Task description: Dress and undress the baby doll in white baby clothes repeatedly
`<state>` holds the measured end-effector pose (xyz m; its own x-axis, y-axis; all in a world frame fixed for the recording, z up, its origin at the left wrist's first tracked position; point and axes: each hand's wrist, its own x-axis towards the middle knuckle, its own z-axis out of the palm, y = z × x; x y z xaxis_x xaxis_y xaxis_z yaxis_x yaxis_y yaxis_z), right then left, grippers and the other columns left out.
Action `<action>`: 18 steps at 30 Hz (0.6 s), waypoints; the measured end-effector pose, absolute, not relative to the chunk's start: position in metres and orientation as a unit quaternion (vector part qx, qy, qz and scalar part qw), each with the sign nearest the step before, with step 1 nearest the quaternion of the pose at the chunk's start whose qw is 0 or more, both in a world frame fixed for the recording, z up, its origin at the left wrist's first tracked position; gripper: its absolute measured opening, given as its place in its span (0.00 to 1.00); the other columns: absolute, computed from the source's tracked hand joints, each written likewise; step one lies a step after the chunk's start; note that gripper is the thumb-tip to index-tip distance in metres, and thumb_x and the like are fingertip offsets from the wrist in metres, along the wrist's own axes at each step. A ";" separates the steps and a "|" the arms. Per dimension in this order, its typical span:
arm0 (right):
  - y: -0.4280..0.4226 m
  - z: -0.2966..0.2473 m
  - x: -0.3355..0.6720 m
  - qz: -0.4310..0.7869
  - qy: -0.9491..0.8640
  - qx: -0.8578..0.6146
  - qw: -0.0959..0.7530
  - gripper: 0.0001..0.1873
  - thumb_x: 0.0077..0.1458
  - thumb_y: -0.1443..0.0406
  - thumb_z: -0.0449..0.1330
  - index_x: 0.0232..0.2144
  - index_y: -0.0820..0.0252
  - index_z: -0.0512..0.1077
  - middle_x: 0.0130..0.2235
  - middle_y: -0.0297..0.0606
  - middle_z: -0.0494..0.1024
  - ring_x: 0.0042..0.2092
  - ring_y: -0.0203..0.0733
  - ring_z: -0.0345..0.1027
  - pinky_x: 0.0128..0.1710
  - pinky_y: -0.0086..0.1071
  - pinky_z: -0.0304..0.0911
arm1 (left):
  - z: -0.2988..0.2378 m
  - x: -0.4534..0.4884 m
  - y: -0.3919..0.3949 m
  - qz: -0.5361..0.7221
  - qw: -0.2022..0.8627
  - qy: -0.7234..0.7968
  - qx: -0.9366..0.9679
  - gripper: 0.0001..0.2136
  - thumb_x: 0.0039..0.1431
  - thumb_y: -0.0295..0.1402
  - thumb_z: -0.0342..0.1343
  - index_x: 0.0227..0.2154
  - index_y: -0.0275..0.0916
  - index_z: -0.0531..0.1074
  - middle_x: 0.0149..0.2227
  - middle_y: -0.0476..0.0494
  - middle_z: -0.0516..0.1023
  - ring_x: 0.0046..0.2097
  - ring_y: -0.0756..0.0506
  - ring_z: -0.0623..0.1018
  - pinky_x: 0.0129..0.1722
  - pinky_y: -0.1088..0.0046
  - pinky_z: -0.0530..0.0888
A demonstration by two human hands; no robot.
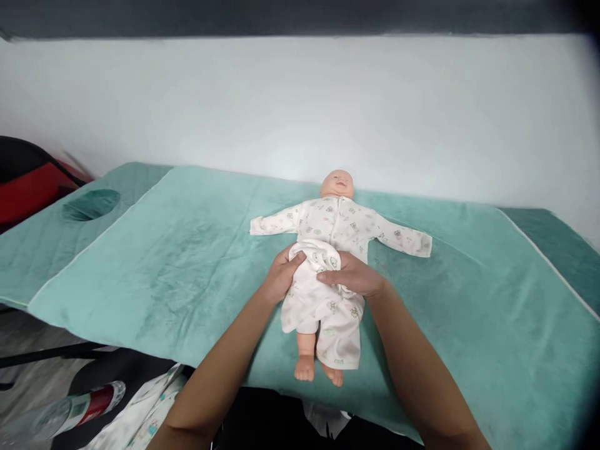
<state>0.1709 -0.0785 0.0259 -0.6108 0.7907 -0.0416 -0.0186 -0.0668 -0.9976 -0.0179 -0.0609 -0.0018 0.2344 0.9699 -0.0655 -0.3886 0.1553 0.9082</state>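
Observation:
A baby doll (338,183) lies on its back on the teal bed cover (197,250), head toward the wall and feet toward me. It wears a white printed baby top (323,220) with both sleeves spread out. Over its lower body is a pair of white printed baby pants (340,337), bunched at the top. My left hand (282,273) grips the bunched cloth at its left side, thumb on top. My right hand (351,274) pinches the same cloth from the right. Both bare feet stick out below the pant legs.
A white wall (234,106) rises behind the bed. At the left end the bed has a face hole (96,205), with a red and black chair (32,181) beyond. Below the front edge lie a plastic bottle (70,412) and printed cloth (150,406).

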 end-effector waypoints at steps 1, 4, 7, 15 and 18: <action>-0.079 0.026 0.171 0.652 -0.616 -0.315 0.311 0.23 0.54 0.50 0.65 0.43 0.63 0.74 0.40 0.38 0.78 0.41 0.42 0.71 0.41 0.34 0.66 | 0.004 -0.016 -0.069 0.511 0.662 0.370 0.404 0.18 0.47 0.44 0.70 0.35 0.35 0.78 0.29 0.46 0.80 0.29 0.48 0.76 0.30 0.75 0.72; -0.081 0.029 0.171 0.610 -0.682 -0.316 0.250 0.22 0.55 0.49 0.64 0.42 0.59 0.75 0.41 0.37 0.78 0.42 0.43 0.71 0.42 0.34 0.65 | 0.022 -0.013 -0.106 0.509 0.650 0.423 0.373 0.19 0.50 0.44 0.68 0.38 0.35 0.78 0.31 0.45 0.81 0.30 0.47 0.78 0.31 0.74 0.73; -0.081 0.035 0.171 0.544 -0.755 -0.324 0.170 0.18 0.52 0.50 0.66 0.39 0.55 0.77 0.40 0.33 0.80 0.42 0.44 0.71 0.41 0.32 0.62 | 0.036 -0.010 -0.162 0.508 0.656 0.465 0.310 0.20 0.54 0.44 0.65 0.45 0.36 0.77 0.34 0.43 0.82 0.33 0.45 0.80 0.33 0.72 0.75; -0.084 0.036 0.160 0.493 -0.826 -0.270 0.035 0.09 0.50 0.58 0.64 0.32 0.56 0.77 0.34 0.30 0.78 0.33 0.38 0.67 0.30 0.28 0.54 | 0.039 -0.009 -0.276 0.553 0.646 0.505 0.146 0.20 0.59 0.41 0.61 0.54 0.42 0.75 0.45 0.40 0.82 0.46 0.39 0.81 0.42 0.66 0.79; -0.086 0.035 0.156 0.513 -0.819 -0.255 0.023 0.08 0.48 0.61 0.63 0.33 0.56 0.77 0.35 0.30 0.79 0.33 0.37 0.69 0.30 0.28 0.56 | 0.031 -0.011 -0.287 0.532 0.647 0.530 0.132 0.21 0.58 0.42 0.62 0.53 0.42 0.75 0.48 0.40 0.81 0.48 0.37 0.81 0.42 0.63 0.80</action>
<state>0.1564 -0.0861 0.0347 -0.8686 0.4419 -0.2244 0.3947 0.3431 -0.8523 -0.0111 -0.2868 0.0311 -0.1290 0.8278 -0.5460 -0.5484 0.3992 0.7348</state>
